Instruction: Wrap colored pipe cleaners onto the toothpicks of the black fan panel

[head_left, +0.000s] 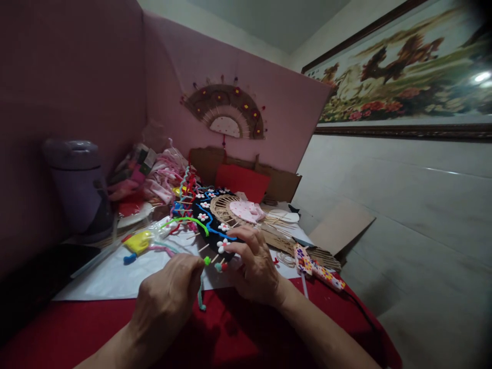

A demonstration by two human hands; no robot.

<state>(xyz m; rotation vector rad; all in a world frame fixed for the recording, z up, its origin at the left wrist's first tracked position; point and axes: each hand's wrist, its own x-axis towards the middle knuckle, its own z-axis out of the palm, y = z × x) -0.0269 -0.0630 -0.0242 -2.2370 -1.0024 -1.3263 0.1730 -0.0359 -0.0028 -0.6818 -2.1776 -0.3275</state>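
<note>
A black hand fan (214, 220) lies on the white sheet, decorated with white flowers, a wavy blue line and wooden sticks along its edge. My right hand (255, 264) grips the fan's near edge, fingers curled over its top. Beside that edge my left hand (169, 284) is closed in a pinch, and a teal pipe cleaner (201, 296) hangs below its fingertips. Right by those fingertips is a bright green fuzzy tip (207, 261). Small teal and red tips (221, 267) sit between the hands. What lies inside the left pinch is mostly hidden.
A yellow and blue bundle (138, 243) and a lime pipe cleaner (188, 219) lie left of the fan. A flower-patterned glue gun (319, 269) rests at right, its cord trailing. A purple tumbler (81, 189) stands left. Pink cloth (165, 171) and cardboard (282, 183) lie behind.
</note>
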